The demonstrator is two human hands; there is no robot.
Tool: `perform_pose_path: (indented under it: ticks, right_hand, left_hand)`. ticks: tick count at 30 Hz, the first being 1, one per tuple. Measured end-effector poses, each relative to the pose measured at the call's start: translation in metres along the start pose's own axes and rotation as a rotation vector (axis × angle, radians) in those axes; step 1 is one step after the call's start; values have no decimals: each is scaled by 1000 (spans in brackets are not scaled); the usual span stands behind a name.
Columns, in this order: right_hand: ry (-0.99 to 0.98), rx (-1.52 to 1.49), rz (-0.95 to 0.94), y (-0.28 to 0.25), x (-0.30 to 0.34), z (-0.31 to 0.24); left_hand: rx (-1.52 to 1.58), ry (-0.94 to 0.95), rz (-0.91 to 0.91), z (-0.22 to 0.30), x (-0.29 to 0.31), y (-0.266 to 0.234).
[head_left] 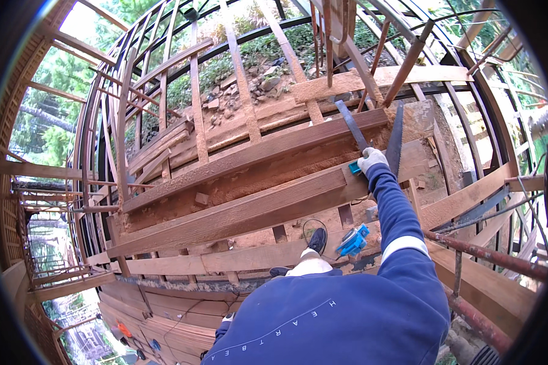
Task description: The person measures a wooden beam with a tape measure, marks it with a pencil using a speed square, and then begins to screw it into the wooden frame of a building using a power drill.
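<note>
My right arm reaches out over the timber frame. Its white-gloved right hand is closed around the near end of a flat grey metal bar, which points away and to the left. A small turquoise piece shows beside the fingers. Just right of the hand is a saw blade, tip pointing away, its lower end hidden by my sleeve. The hand is above the right end of a grooved brown board. Only a bit of my gloved left hand shows low beside my body; its fingers are hidden.
A second grooved board runs parallel beyond a sawdust-covered gap. A turquoise power tool rests near my shoe. Rusty scaffold poles cross at the right. Open joists span rubble. Stacked planks lie at lower left.
</note>
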State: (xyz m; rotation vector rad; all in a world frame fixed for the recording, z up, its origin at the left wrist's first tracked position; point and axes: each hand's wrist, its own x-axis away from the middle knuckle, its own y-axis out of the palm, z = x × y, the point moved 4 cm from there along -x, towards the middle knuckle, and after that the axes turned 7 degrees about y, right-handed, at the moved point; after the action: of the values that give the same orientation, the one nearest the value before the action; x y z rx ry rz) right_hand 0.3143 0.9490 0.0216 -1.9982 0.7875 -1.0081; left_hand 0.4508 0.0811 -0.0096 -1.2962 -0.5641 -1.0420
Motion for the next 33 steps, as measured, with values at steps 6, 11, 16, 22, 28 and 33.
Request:
perform_pose_path:
  ticks: [6, 11, 16, 22, 28, 33]
  right_hand:
    - [81, 168, 59, 19, -30, -23]
    - [150, 244, 97, 22, -50, -23]
    - [-6, -123, 460, 5, -64, -22]
    - [-161, -883, 462, -2, -89, -5]
    - [-442, -1115, 80, 72, 71, -70]
    - [-562, -892, -534, 159, 279, -181]
  left_hand:
    - [-140, 26, -99, 98, 31, -24]
    - [784, -139, 198, 50, 27, -9]
    - [1076, -265, 306, 44, 14, 14]
    - [466, -86, 180, 25, -25, 36]
    - [498, 24, 360, 94, -9, -55]
    - [716, 45, 641, 81, -43, -109]
